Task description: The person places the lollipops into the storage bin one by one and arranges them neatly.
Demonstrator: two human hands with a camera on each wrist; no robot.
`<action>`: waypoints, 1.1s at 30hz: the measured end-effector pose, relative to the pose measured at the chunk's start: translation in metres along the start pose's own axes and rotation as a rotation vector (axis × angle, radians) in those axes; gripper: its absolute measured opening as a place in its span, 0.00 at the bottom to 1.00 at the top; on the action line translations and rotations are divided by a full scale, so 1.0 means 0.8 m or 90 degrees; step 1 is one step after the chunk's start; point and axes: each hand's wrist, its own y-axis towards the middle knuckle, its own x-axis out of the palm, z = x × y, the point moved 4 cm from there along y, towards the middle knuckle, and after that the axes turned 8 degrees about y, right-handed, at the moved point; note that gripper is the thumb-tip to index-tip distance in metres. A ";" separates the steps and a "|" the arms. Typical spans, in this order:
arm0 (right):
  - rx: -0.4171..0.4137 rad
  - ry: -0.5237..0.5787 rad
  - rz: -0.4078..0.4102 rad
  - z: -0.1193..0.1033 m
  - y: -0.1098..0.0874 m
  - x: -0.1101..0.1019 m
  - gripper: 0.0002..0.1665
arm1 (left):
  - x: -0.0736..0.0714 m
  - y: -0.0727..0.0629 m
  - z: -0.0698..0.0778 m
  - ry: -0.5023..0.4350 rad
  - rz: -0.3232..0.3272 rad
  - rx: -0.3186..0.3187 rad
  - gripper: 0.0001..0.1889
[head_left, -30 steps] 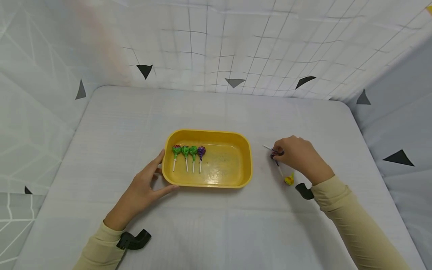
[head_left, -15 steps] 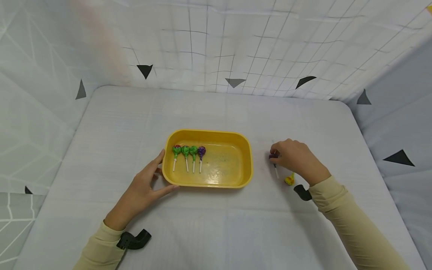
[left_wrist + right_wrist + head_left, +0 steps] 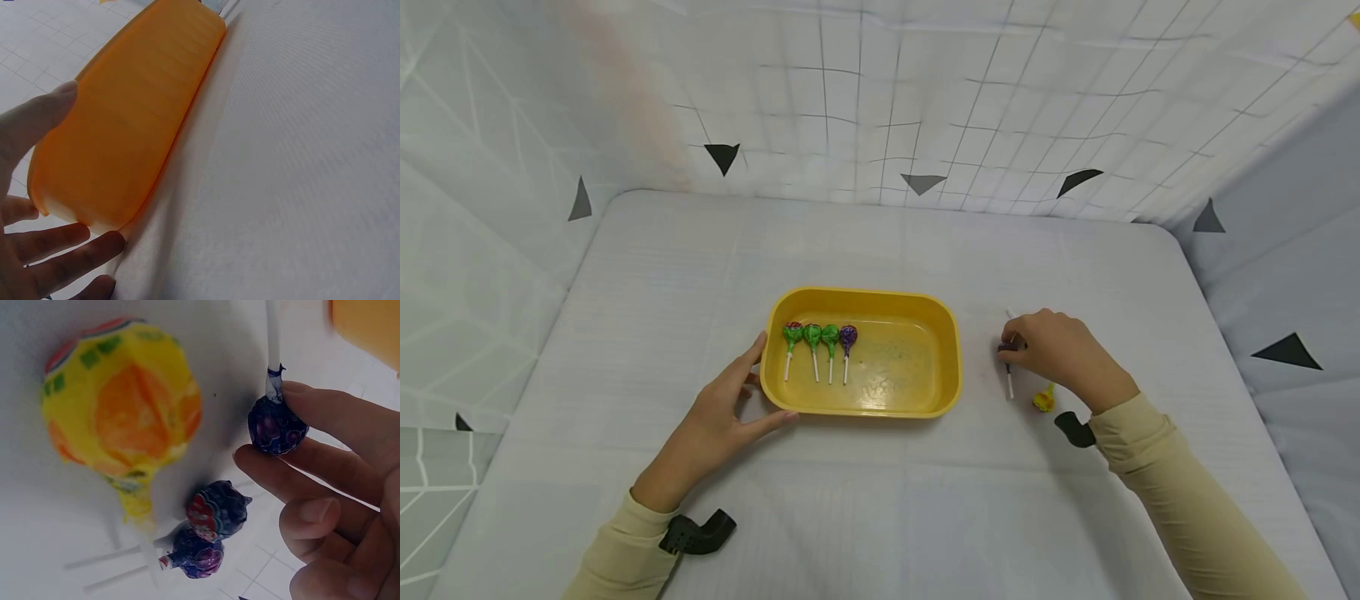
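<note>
My right hand [image 3: 1056,354] is to the right of the yellow tray [image 3: 910,358]. In the right wrist view, its thumb and fingers pinch the wrapped head of a purple lollipop [image 3: 275,428] near the stick. Beyond it lie a dark blue and red lollipop [image 3: 217,509] and another purple lollipop [image 3: 201,553], largely hidden by the hand in the head view. A yellow lollipop [image 3: 1043,400] lies just below the hand. My left hand [image 3: 707,425] touches the tray's left end with spread fingers, its thumb along the near side.
Inside the tray's left half lie several lollipops in a row, green ones [image 3: 812,335] and a purple one [image 3: 847,336], sticks toward me. A white cloth [image 3: 850,500] covers the table. White patterned sheets [image 3: 865,100] hang behind and at the sides.
My right hand has shifted slightly toward the tray and turned the purple lollipop, so its slanted stick now points nearly straight toward me. The left hand and tray stay put.
</note>
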 end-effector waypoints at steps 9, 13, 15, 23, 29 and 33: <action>-0.008 0.014 0.010 -0.006 -0.002 -0.008 0.11 | 0.000 0.000 0.000 0.000 -0.003 -0.005 0.59; -0.013 0.014 0.016 -0.010 -0.003 -0.014 0.11 | 0.000 0.000 0.000 0.001 -0.004 -0.004 0.59; -0.016 0.017 0.018 -0.012 -0.003 -0.016 0.11 | 0.000 0.000 0.000 0.002 -0.003 -0.003 0.59; -0.035 0.044 0.031 -0.021 -0.005 -0.029 0.11 | 0.000 -0.001 0.000 0.003 0.000 0.000 0.60; -0.044 0.057 0.033 -0.028 -0.005 -0.039 0.12 | 0.000 -0.001 0.000 0.005 -0.002 -0.002 0.61; -0.043 0.073 0.025 -0.032 -0.004 -0.045 0.14 | 0.000 0.000 0.001 0.002 -0.003 -0.001 0.60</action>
